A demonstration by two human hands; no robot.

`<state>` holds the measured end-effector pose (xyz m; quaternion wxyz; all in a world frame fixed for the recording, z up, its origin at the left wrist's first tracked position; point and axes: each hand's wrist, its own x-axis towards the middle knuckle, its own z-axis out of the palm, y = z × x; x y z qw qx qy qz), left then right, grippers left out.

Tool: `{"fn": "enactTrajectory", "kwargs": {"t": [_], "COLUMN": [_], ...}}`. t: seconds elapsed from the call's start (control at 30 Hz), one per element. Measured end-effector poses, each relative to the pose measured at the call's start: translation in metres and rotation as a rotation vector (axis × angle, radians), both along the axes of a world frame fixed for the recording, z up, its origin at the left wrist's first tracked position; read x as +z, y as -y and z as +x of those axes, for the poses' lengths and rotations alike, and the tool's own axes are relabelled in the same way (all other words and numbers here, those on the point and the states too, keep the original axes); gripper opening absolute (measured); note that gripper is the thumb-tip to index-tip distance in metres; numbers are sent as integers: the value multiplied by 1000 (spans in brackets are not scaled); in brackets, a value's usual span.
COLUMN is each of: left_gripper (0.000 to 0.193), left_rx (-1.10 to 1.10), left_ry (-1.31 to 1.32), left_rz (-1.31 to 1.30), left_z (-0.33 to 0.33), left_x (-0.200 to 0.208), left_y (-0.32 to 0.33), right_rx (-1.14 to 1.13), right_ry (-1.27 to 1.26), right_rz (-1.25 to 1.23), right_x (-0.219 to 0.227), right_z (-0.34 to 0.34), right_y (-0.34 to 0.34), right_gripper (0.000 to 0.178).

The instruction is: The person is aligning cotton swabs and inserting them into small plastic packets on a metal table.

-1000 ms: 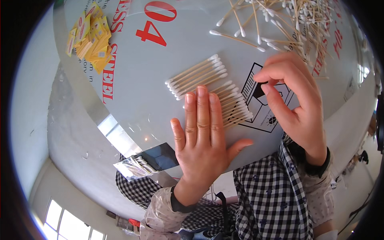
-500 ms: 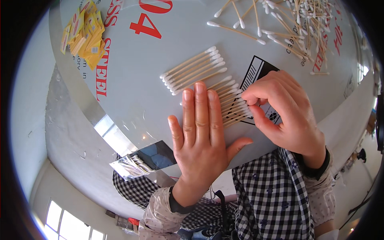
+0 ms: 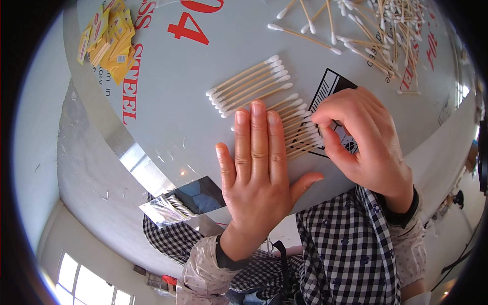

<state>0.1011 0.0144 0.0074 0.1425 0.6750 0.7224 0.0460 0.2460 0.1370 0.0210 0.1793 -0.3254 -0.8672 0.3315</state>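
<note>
My left hand [image 3: 256,168] lies flat with its fingers stretched out, pressing on a row of cotton swabs [image 3: 301,133] and hiding their left part. At the right ends of that row, my right hand [image 3: 363,134] has thumb and index finger closed in a pinch at the white tip of one swab. Its other fingers curl under and are mostly hidden. Just beyond my left fingertips, a second row of cotton swabs [image 3: 249,85] lies side by side, slanting up to the right.
A loose heap of cotton swabs [image 3: 394,38] is scattered at the far right of the grey printed tabletop [image 3: 168,91]. Yellow packets [image 3: 114,43] are piled at the far left. A clear plastic bag of swabs [image 3: 165,208] lies at the near left table edge.
My right thumb and index finger have come slightly closer together at the swab tips. The left hand keeps pressing on the row; the whole view has shifted a little.
</note>
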Motion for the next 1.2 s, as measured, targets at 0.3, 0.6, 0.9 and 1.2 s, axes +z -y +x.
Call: {"fn": "enactTrajectory", "kwargs": {"t": [0.3,0.6,0.9,1.2], "left_gripper": [91,102,101,99], "left_rx": [24,-29,-20,2], "left_ry": [-15,-21,17,57], "left_rz": [-3,14,59,97], "left_z": [0,-3,-8,-8], "left_x": [0,-1,-7,-2], "left_y": [1,2,12,4], "right_rx": [5,-68,-505,-1204], "right_ry": [-20,-11,-123,19], "right_rz": [-41,-11,-164,-242], "right_x": [-2,-1,14,26], "right_z": [0,16,88,300], "right_y": [2,-1,26,101], "right_gripper": [35,37,30,18]}}
